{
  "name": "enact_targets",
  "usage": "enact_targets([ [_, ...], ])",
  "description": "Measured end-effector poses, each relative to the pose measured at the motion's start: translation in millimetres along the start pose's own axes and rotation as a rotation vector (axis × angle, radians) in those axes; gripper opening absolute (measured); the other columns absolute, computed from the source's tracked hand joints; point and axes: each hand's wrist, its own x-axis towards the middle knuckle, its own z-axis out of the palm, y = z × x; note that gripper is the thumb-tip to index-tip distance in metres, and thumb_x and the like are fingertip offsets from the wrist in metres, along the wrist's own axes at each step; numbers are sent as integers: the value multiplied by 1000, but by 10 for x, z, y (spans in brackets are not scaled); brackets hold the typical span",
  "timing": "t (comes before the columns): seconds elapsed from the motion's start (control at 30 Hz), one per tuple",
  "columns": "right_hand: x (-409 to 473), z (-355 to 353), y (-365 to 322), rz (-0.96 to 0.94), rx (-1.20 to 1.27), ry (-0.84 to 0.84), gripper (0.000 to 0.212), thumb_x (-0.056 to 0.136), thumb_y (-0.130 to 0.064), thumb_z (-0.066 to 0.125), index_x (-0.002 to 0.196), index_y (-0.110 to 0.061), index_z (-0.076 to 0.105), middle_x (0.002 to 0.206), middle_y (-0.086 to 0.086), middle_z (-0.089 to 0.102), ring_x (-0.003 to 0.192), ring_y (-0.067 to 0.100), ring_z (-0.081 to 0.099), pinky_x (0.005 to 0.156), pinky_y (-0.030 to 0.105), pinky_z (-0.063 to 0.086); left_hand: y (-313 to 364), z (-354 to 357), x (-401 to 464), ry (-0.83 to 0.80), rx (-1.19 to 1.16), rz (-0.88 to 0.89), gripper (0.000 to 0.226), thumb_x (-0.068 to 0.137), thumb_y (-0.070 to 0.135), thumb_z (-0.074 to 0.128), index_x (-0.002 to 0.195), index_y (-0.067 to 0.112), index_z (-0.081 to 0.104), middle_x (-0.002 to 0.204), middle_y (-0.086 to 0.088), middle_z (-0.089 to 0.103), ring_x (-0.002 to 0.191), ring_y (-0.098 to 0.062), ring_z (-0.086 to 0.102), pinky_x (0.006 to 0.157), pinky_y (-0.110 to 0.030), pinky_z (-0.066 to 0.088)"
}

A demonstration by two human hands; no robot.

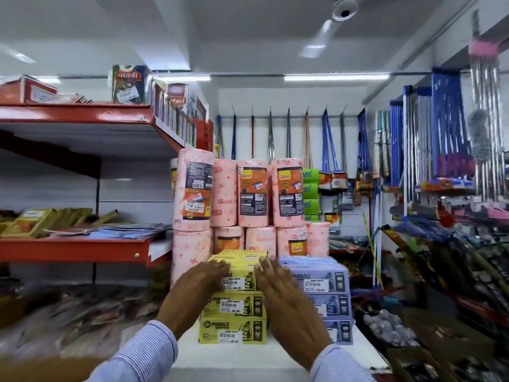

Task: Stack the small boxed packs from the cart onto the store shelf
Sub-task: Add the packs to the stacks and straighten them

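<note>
A stack of three yellow boxed packs (234, 307) stands on a white shelf (275, 354) in the middle of the view. Both my hands rest flat against the front of the top yellow box (242, 267). My left hand (198, 285) lies on its left side, my right hand (283, 296) on its right side, fingers stretched and a little apart. Neither hand grips anything. Right beside it stands a stack of purple boxed packs (327, 296), partly hidden by my right hand. No cart is in view.
Pink Gala paper-towel rolls (248, 199) are piled in two tiers directly behind the boxes. Red shelves (74, 246) with packets run along the left. Mops and brooms (330, 139) hang on the back wall and at the right, above cluttered racks (440, 271).
</note>
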Motion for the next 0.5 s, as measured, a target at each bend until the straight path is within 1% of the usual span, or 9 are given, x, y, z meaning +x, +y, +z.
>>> enact_targets([
  [0.03,12,98,-71,-6,10,-1,84,79,0,50,152,-13,10,161,9,9,148,26,2,121,43,8,-13,20,-32,14,-1,12,45,91,10,65,133,21,56,136,-6,60,122,-19,57,103,-36,48],
  [0.07,33,168,-143,-7,23,3,84,78,3,44,152,-12,8,162,9,4,148,25,-4,120,41,2,-38,33,-61,21,5,19,46,92,10,64,135,21,53,140,-6,57,128,-20,53,107,-35,44],
  [0.1,48,222,-161,-4,22,11,83,77,3,39,152,-10,7,162,9,2,148,24,-8,118,38,-3,-43,58,-72,26,5,26,47,92,10,63,137,21,51,143,-6,54,132,-20,48,109,-34,40],
  [0.13,75,268,-190,7,33,16,83,76,4,39,152,-10,7,162,9,3,147,23,-9,116,36,-5,-72,69,-78,34,11,32,48,93,10,62,138,22,50,145,-5,52,135,-19,46,110,-34,37],
  [0.17,96,302,-207,28,49,7,88,75,7,45,152,-10,6,162,9,4,147,22,-9,116,35,-4,-98,88,-78,43,16,39,48,93,10,62,138,22,49,145,-5,51,136,-19,44,111,-34,36],
  [0.23,123,328,-244,52,73,-19,99,69,14,54,152,-11,5,162,8,3,147,22,-9,114,37,3,-135,114,-75,66,34,51,49,93,11,62,139,22,48,146,-5,50,137,-18,43,111,-32,33],
  [0.33,142,338,-274,53,66,-39,100,68,14,55,152,-11,6,162,8,4,148,22,-7,112,39,9,-165,157,-89,96,52,65,49,93,10,62,139,21,48,147,-5,49,139,-20,40,110,-28,26],
  [0.43,136,328,-289,55,63,-62,98,71,10,59,152,-10,8,162,10,6,148,22,-6,113,38,7,-238,234,-123,90,157,110,54,90,12,66,140,17,46,145,-8,51,139,-21,37,113,-37,27],
  [0.5,117,302,-290,44,74,-64,96,74,8,59,152,-10,5,162,10,3,148,22,-7,114,37,4,-278,287,-146,97,289,160,51,94,17,58,142,14,42,148,-10,47,141,-21,29,119,-45,27],
])
